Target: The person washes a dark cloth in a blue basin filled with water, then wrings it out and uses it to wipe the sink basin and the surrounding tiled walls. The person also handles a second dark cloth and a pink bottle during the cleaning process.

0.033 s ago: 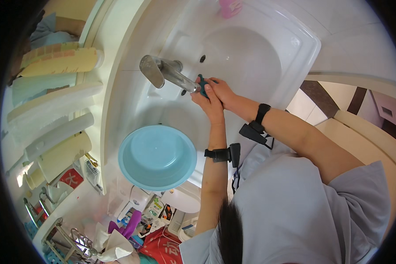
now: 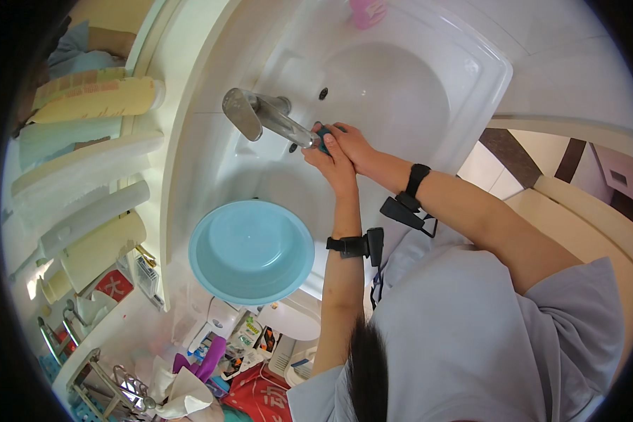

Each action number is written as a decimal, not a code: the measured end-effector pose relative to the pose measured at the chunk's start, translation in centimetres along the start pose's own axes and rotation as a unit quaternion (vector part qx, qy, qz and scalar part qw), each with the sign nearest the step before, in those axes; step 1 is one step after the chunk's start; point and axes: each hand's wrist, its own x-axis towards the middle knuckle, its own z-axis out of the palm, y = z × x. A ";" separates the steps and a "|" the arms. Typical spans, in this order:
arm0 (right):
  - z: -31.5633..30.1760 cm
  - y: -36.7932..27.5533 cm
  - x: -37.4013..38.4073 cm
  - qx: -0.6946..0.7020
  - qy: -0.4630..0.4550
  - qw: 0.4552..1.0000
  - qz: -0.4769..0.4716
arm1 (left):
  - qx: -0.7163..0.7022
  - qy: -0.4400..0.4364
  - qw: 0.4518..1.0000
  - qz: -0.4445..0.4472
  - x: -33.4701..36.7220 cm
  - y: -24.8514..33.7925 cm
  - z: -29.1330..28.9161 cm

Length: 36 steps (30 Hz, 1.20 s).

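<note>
Under the spout of the chrome faucet point(image 2: 278, 123), both hands are closed around a small, dark green, cloth-like thing point(image 2: 323, 138). Its exact kind is hidden by my fingers. My left hand point(image 2: 333, 165) is on the near left side, its fingertips close to the spout's end. My right hand point(image 2: 353, 149) presses over it from the right, touching the left. Both are above the white washbasin point(image 2: 387, 84). Whether water is running cannot be made out.
A light blue plastic basin point(image 2: 253, 250) stands left of my left forearm. At the washbasin's far edge is a pink container point(image 2: 368, 13). Shelves with bottles point(image 2: 98, 98) line the left side. Below lie a purple object point(image 2: 211, 359) and a red bag point(image 2: 260, 394).
My hands have shifted slightly left and closed more tightly together. Less of the dark green cloth-like thing shows between my fingers.
</note>
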 end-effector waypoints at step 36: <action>-5.2 3.2 3.0 0.209 -0.040 0.973 0.091 | 0.102 -0.122 0.987 -0.031 -0.1 2.6 -0.1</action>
